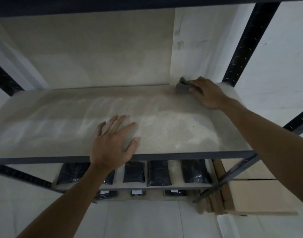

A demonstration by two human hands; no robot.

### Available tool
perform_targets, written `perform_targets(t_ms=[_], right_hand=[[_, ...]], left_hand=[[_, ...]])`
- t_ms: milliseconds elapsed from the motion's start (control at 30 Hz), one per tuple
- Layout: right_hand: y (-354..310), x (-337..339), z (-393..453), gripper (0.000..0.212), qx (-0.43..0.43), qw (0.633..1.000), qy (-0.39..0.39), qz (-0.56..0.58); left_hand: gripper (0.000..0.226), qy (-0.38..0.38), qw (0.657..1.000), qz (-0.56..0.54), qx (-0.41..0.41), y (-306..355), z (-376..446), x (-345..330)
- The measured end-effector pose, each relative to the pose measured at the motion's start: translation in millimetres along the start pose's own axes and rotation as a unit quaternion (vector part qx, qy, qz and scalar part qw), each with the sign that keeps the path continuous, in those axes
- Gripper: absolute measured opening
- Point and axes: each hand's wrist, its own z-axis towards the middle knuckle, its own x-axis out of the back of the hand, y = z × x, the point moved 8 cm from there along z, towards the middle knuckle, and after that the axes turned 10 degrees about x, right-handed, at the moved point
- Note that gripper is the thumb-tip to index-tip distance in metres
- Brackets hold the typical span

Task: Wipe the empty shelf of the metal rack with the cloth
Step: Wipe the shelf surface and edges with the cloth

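Note:
The empty shelf [61, 127] is a pale dusty board in a dark metal rack, with lighter smeared streaks across its middle. My right hand [208, 93] presses a small grey cloth [181, 86] onto the board at the far right back corner, fingers curled over it. My left hand [112, 140] lies flat on the board near the front edge, fingers spread, holding nothing.
Dark rack uprights stand at the right [250, 43] and left [2, 78]. Another shelf spans overhead. Below, a lower shelf holds several black packets [158, 172]. Cardboard boxes [253, 191] and flat boards lean at the lower right. A white wall is behind.

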Motion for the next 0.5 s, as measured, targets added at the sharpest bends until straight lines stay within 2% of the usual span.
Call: perform_targets(t_ms=[200,367,433,500], right_hand=[[-63,-9,-39,0.036,0.072,0.994,0.01,0.086],[-127,-8,-77,0.025,0.166,0.974,-0.054,0.143],[-129,-2,-79,0.03,0.193,0.967,-0.066,0.151],[-99,15,-67,0.034,0.149,0.981,-0.021,0.123]], left_hand=[[0.053,-0.002,1.0,0.0,0.003,0,0,1],[0.054,-0.007,1.0,0.001,0.004,0,0,1],[0.055,-0.007,1.0,-0.003,0.002,1,0,1],[0.055,-0.004,1.0,-0.004,0.002,2,-1,1]])
